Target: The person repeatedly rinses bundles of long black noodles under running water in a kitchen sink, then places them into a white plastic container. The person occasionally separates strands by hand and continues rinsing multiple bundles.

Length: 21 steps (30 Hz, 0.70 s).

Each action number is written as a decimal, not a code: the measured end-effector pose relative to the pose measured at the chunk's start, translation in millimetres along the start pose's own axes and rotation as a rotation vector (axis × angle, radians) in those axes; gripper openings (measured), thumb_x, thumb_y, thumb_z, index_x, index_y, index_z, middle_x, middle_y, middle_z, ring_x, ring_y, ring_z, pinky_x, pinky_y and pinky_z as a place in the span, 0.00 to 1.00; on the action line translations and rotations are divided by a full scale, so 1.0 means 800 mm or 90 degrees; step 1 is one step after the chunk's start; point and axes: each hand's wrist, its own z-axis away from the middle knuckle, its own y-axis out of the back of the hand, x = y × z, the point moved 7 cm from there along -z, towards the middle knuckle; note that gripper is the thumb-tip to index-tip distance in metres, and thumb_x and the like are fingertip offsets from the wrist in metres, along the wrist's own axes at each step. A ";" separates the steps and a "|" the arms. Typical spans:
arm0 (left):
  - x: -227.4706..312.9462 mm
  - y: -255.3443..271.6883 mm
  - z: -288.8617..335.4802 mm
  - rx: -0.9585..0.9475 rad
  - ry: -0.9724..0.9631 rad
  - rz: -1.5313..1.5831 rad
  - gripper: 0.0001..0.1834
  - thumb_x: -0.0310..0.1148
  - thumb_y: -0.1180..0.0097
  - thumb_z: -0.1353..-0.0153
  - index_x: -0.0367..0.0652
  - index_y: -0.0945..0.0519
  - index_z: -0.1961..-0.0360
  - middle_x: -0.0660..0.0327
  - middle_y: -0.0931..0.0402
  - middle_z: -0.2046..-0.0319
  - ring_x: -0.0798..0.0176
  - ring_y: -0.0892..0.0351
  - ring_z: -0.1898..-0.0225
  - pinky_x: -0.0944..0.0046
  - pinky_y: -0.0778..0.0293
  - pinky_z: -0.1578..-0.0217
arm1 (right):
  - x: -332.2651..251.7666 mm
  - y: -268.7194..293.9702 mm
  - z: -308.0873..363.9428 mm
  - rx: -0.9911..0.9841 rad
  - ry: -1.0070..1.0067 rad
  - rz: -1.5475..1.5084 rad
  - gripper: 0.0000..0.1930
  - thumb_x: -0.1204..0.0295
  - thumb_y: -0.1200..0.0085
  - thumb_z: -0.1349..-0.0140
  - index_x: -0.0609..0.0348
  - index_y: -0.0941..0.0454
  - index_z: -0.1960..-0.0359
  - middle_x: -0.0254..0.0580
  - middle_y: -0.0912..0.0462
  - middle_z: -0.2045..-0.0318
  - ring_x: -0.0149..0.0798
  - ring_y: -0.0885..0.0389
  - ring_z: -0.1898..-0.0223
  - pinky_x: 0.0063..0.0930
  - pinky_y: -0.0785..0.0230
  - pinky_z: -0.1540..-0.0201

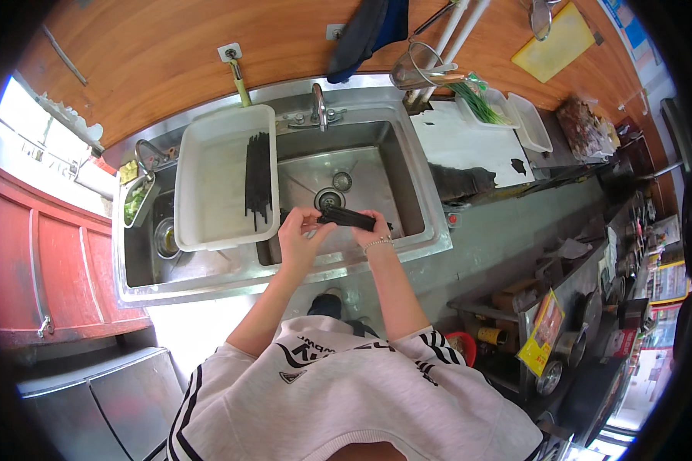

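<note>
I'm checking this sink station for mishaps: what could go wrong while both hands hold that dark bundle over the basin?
1. The dark bundle is pinched only at its ends by the left hand and right hand; strands might slip out toward the open drain.
2. The white tub straddles the sink divider with its near corner at the front rim; a bump from the left hand could tip it and its dark strips.

Both bare forearms are stretched forward; the left hand [301, 234] and right hand [370, 227] are held close together, fingers curled.
</note>
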 end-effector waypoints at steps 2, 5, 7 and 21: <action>0.002 0.002 0.001 0.028 -0.004 0.005 0.15 0.19 0.34 0.54 0.35 0.26 0.66 0.61 0.27 0.67 0.70 0.24 0.67 0.72 0.24 0.65 | 0.000 0.001 0.003 0.010 0.022 0.001 0.06 0.75 0.53 0.45 0.55 0.30 0.79 0.36 0.25 0.83 0.37 0.24 0.78 0.33 0.26 0.65; 0.003 0.001 0.001 0.027 0.012 0.022 0.14 0.19 0.35 0.53 0.34 0.25 0.65 0.60 0.26 0.68 0.70 0.23 0.67 0.72 0.24 0.65 | -0.002 0.003 0.005 0.022 0.042 -0.014 0.06 0.75 0.53 0.45 0.56 0.30 0.80 0.37 0.24 0.83 0.38 0.24 0.78 0.35 0.25 0.64; 0.005 0.001 0.000 0.012 0.011 0.008 0.13 0.19 0.35 0.52 0.34 0.24 0.65 0.60 0.25 0.68 0.70 0.23 0.67 0.72 0.24 0.65 | -0.004 0.005 0.005 0.029 0.043 -0.026 0.06 0.75 0.52 0.45 0.56 0.30 0.80 0.37 0.24 0.83 0.38 0.23 0.78 0.36 0.25 0.63; 0.040 0.011 -0.003 -0.032 -0.159 -0.251 0.05 0.27 0.40 0.49 0.40 0.22 0.70 0.59 0.24 0.72 0.53 0.23 0.73 0.60 0.28 0.74 | -0.014 0.015 0.003 0.041 0.059 -0.008 0.10 0.73 0.50 0.42 0.53 0.32 0.81 0.38 0.25 0.84 0.39 0.24 0.78 0.40 0.26 0.64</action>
